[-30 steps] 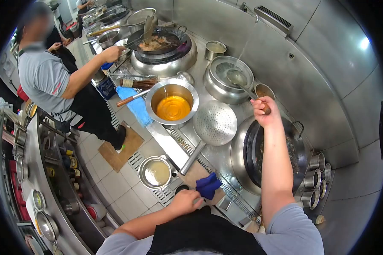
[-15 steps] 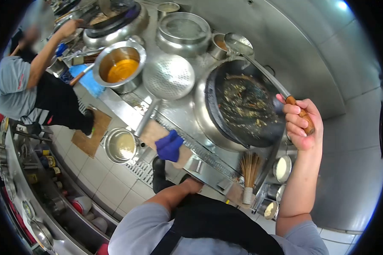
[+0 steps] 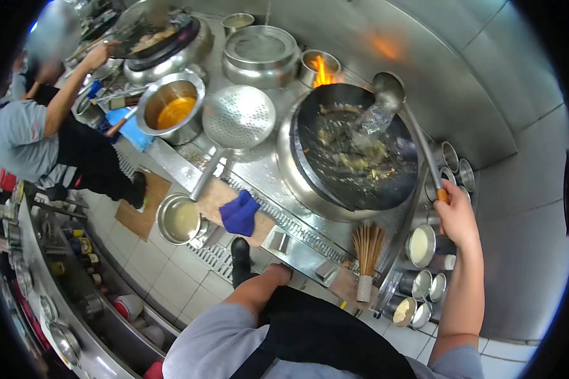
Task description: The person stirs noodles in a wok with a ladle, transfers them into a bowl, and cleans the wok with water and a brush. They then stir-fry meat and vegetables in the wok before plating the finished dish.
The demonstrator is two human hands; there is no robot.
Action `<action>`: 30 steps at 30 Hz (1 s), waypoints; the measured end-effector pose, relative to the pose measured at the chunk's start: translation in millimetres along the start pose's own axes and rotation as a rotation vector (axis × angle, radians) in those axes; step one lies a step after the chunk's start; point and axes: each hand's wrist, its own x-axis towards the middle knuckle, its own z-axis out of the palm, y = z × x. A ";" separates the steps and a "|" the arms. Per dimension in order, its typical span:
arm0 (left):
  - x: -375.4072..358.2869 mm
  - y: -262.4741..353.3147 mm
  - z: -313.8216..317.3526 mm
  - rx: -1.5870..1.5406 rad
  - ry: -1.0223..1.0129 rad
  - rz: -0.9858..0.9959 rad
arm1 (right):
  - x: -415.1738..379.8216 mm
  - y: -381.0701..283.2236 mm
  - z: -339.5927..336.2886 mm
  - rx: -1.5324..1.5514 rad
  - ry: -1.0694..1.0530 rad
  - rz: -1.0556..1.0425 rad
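Note:
My right hand [image 3: 456,211] is closed around the wooden handle of a long ladle [image 3: 390,87]. The ladle's bowl is tipped above the far side of a black wok [image 3: 335,183], and clear liquid [image 3: 374,121] spills from it. Bits of food and wet residue lie in the wok, which rests on a round steel burner ring [image 3: 286,165]. Flame [image 3: 323,71] rises behind its rim. My left hand [image 3: 282,273] is low by the counter's front edge, its fingers hidden. Near it are a purple cloth [image 3: 239,213] and a bamboo wok brush [image 3: 365,259].
A perforated strainer [image 3: 239,117], a pot of orange liquid [image 3: 146,117] and a lidded steel pot [image 3: 260,71] stand left of the wok. Small seasoning containers [image 3: 422,245] line the right side. A co-worker [image 3: 35,136] works at another wok on the left.
My right hand has lowered, and the ladle's bowl has moved right and tipped, spilling liquid into the wok. Flame has appeared behind the wok. The view has shifted slightly.

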 end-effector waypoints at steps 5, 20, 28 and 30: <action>-61.7 -102.1 49.0 -0.429 0.394 -0.326 | 31.4 -35.6 22.1 0.284 0.029 -0.147; -263.9 -174.6 210.6 -0.780 0.186 -0.800 | 254.3 -231.9 278.1 0.029 -0.143 -0.180; -308.1 -229.3 157.4 -0.853 0.322 -0.872 | 312.3 -264.7 264.2 1.933 -0.893 0.410; -321.0 -242.7 113.2 -0.863 0.350 -0.896 | 318.6 -266.7 271.4 2.282 -0.925 0.292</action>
